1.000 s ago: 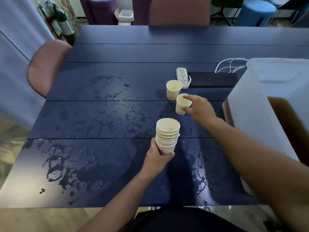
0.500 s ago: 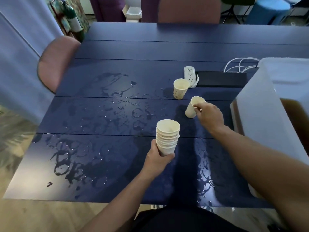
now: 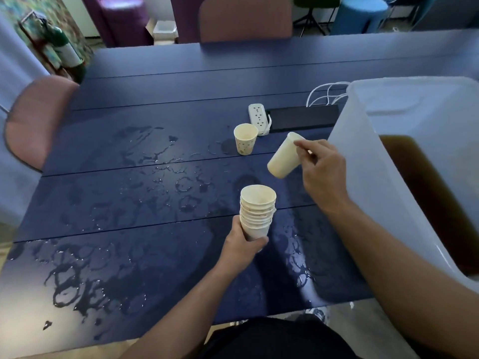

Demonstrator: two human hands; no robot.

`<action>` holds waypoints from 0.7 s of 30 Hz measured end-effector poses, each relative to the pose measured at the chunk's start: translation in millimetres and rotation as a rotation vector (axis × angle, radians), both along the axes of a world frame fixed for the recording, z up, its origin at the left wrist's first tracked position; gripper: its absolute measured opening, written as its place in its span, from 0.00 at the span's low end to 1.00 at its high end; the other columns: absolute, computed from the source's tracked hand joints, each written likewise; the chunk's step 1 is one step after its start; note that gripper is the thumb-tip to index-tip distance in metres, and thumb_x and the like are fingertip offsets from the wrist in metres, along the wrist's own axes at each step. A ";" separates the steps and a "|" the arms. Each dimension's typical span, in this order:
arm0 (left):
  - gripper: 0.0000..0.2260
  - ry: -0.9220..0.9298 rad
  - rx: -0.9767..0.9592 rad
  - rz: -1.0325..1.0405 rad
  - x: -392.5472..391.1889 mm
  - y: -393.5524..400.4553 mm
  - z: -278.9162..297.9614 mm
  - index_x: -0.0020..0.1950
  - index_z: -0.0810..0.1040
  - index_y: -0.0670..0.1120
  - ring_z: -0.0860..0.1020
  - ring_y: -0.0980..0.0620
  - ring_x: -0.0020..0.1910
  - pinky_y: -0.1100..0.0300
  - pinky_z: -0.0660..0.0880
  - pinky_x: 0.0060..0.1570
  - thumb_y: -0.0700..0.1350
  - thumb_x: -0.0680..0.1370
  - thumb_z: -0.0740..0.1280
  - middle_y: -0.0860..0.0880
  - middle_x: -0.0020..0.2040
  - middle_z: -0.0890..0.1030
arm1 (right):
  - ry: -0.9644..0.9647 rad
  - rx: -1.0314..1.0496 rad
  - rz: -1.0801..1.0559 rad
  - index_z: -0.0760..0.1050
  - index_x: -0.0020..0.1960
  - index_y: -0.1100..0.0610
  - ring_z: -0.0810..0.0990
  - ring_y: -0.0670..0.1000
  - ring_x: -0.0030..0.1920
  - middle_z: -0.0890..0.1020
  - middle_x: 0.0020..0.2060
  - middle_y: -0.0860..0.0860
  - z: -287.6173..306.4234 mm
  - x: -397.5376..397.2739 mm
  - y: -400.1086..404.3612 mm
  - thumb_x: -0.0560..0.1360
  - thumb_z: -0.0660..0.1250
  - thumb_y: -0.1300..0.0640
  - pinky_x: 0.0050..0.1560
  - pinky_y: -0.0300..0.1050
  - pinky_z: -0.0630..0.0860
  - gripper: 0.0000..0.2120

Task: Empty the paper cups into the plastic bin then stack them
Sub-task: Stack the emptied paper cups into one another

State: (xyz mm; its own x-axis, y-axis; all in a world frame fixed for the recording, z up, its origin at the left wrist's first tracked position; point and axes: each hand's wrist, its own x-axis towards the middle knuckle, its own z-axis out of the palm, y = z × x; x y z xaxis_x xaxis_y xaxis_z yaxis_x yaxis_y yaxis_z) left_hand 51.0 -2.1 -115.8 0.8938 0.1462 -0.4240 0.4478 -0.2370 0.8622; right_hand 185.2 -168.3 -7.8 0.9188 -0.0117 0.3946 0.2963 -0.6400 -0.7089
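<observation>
— Blue table (image 3: 160,81), wet: rings and puddles across the near and middle planks. Log the hands first.

— Left hand (image 3: 242,246): fingers wrapped round the bottom of the stack of cups (image 3: 256,211). Stack upright, mouth up, held just above the table near the front edge.

— Right hand?

— Right hand (image 3: 322,172): pinches the rim of a single paper cup (image 3: 283,158), thumb and fingertips at the lip. That cup is lifted off the table and tilted, base pointing down toward the stack, mouth up and away toward the plastic bin (image 3: 363,161). It hangs between the stack and the bin, touching neither.

— Contents of the tilted cup?

— Cannot tell; its mouth faces away from us.

— Remaining cups?

— One last cup (image 3: 245,138), upright on the table, farther back, just beside a white power strip (image 3: 258,117). Speckled print on its side. Whether it holds liquid, cannot tell.

— Bin?

— Translucent white, right side of the table, brown liquid (image 3: 425,177) visible inside.

— Other items?

— Black flat device (image 3: 303,117) next to the power strip, white cables (image 3: 325,93) looping behind it. Pink chair (image 3: 33,120) at the left side, another chair (image 3: 246,19) at the far end.
</observation>
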 end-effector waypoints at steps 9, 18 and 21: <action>0.24 -0.018 -0.065 -0.002 9.2 -15.2 -0.6 0.56 0.71 0.60 0.80 0.52 0.44 0.40 0.80 0.51 0.55 0.63 0.76 0.56 0.46 0.82 | -0.091 -0.009 0.279 0.84 0.55 0.57 0.73 0.43 0.45 0.80 0.46 0.43 21.4 -55.2 2.6 0.77 0.70 0.61 0.47 0.32 0.68 0.08; 0.23 -0.062 -0.002 0.014 11.3 -18.9 5.8 0.59 0.70 0.54 0.81 0.52 0.47 0.45 0.80 0.51 0.48 0.69 0.78 0.55 0.49 0.82 | 0.272 -0.167 0.419 0.85 0.52 0.50 0.75 0.42 0.43 0.80 0.41 0.40 5.8 -54.1 1.9 0.76 0.70 0.61 0.47 0.40 0.72 0.09; 0.24 -0.048 0.009 0.012 9.5 -17.7 4.2 0.61 0.70 0.54 0.80 0.54 0.48 0.49 0.79 0.51 0.45 0.70 0.78 0.56 0.50 0.81 | 0.389 -0.140 0.474 0.85 0.52 0.50 0.77 0.40 0.44 0.82 0.42 0.39 3.0 -55.5 1.1 0.77 0.70 0.59 0.46 0.37 0.73 0.08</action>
State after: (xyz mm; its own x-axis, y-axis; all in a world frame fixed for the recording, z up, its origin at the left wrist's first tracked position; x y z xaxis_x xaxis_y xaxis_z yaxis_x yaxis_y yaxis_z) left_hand 60.5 -19.7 -111.7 0.9112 0.1603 -0.3795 0.4089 -0.2394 0.8806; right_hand 129.7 -167.2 -4.8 0.8882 0.4594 -0.0012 0.3076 -0.5968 -0.7411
